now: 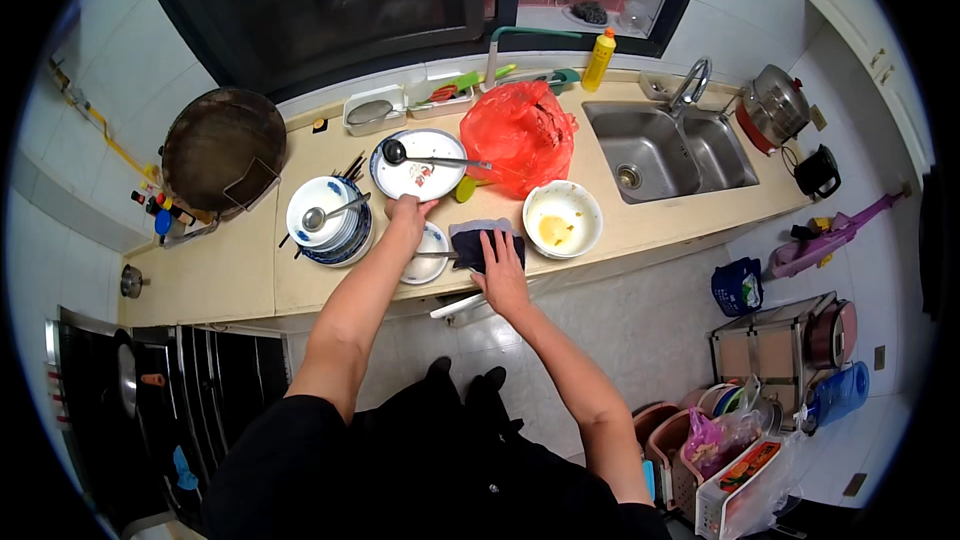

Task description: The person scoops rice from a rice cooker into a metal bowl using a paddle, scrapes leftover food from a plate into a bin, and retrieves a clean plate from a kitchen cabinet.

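Observation:
My left hand is at the near rim of a white oval plate, its fingers bent over the edge. A black ladle rests across that plate. My right hand lies with fingers spread on a folded dark cloth. Between my arms sits a small white dish with a metal utensil handle across it. Left of my left hand stands a stack of bowls and plates, topped by a metal spoon. A white bowl holding yellowish liquid stands right of the cloth.
A red plastic bag sits behind the bowl, near a yellow bottle. The double steel sink is to the right. At the far left a large wok leans. An open drawer edge juts below the counter.

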`<state>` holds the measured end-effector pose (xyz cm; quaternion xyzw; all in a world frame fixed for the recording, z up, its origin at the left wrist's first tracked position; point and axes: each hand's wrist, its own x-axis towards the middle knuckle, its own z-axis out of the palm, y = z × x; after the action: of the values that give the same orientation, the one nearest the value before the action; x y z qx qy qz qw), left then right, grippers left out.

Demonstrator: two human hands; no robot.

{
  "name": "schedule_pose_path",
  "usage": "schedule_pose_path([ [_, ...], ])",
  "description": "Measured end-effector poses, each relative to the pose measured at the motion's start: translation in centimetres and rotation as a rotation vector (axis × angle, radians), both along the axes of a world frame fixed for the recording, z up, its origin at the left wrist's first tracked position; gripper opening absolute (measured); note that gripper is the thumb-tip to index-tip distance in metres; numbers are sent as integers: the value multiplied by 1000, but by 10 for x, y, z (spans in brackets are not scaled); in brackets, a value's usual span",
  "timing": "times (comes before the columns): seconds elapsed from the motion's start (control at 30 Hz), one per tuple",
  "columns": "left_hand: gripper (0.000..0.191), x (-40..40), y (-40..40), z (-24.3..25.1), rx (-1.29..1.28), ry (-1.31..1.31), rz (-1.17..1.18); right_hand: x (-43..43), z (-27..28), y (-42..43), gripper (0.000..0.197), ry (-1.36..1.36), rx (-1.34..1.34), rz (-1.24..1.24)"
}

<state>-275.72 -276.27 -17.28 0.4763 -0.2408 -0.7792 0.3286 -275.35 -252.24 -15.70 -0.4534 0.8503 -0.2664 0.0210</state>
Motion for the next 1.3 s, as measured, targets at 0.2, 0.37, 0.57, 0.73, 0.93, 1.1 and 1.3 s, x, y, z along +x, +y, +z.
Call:
schedule_pose_path([
  [0.2, 43, -21, -14, -3, 12, -95, 58, -31, -26, -18, 81, 112, 338, -91],
  [0.37, 38, -22, -28, -19, 65, -68, 87, -35, -33, -30, 76, 37, 422, -98],
  [0.57, 39, -22, -35, -32, 97, -195, 131, -39, -34, -43, 56, -117, 431, -170],
  [0.73, 35, -16, -54, -50, 99, -252, 140, -43, -59, -60, 37, 147, 323, -182],
  [0.93, 24, -19, -28, -31, 190, -206, 129, -53, -64, -64, 38, 218, 282, -209],
  [1.1, 30, -13, -1, -25, -103, -428, -76, -41, -64, -72, 27, 184, 325, -279],
  [1.3, 37, 3, 75, -16, -1171, -302, -661, -30, -55, -66, 36, 49, 310, -301],
])
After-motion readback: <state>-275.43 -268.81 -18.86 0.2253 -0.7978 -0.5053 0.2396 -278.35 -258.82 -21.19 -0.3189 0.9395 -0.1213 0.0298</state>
